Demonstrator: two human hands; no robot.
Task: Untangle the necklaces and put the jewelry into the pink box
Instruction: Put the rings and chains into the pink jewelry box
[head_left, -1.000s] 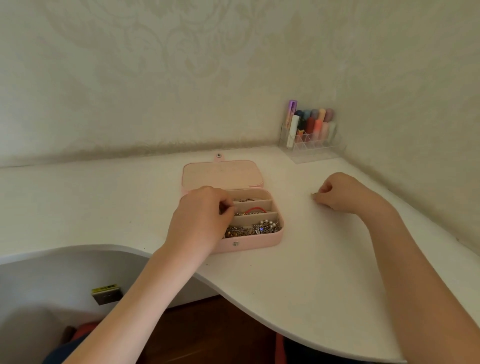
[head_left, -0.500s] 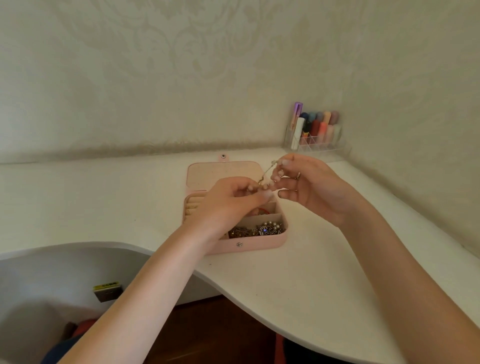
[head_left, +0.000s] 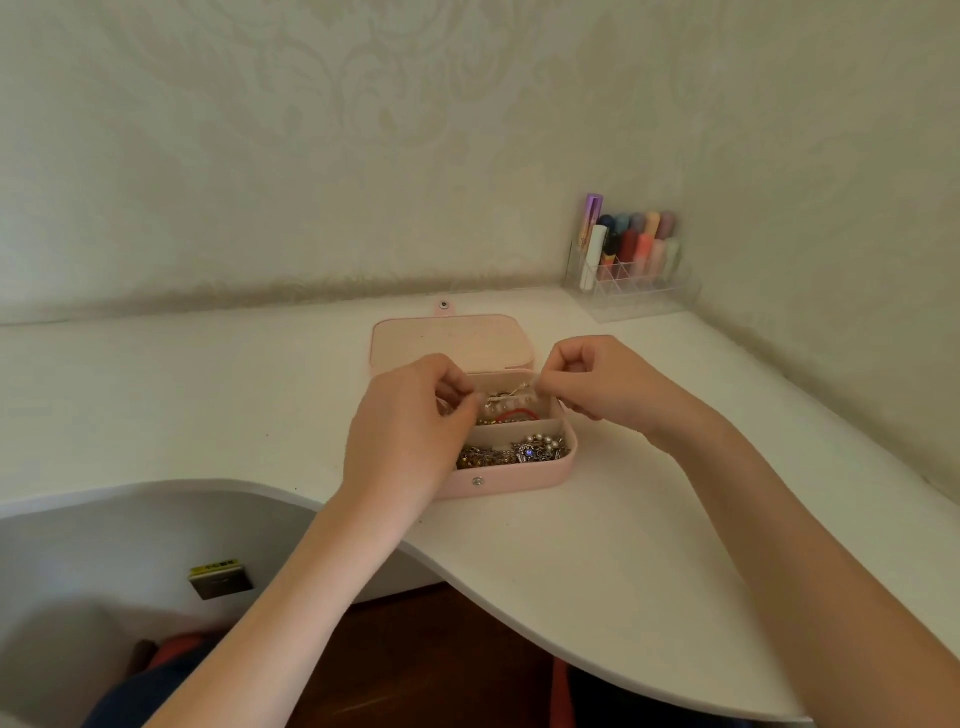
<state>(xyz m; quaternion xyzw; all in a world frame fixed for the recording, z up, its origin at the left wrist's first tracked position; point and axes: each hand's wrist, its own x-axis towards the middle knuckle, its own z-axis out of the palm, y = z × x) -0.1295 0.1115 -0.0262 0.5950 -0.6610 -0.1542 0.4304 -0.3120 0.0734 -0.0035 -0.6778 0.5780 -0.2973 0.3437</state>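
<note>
A: Is there any writing to read?

B: Only a small yellow label (head_left: 214, 566) under the desk, and its marks are too blurred to read.

A: Where is the jewelry?

B: In the pink box (head_left: 511, 475), which stands open on the white desk (head_left: 597, 561). A tangled heap (head_left: 514, 453) fills the front compartment. The left hand (head_left: 410, 431) and right hand (head_left: 597, 382) are above the back compartments, fingers curled, pinching a pearl bracelet (head_left: 511, 399) between them.

A: And the room?

B: Pale patterned wallpaper (head_left: 363, 130). In the corner, a clear organizer (head_left: 631, 283) holds colored tubes.
</note>
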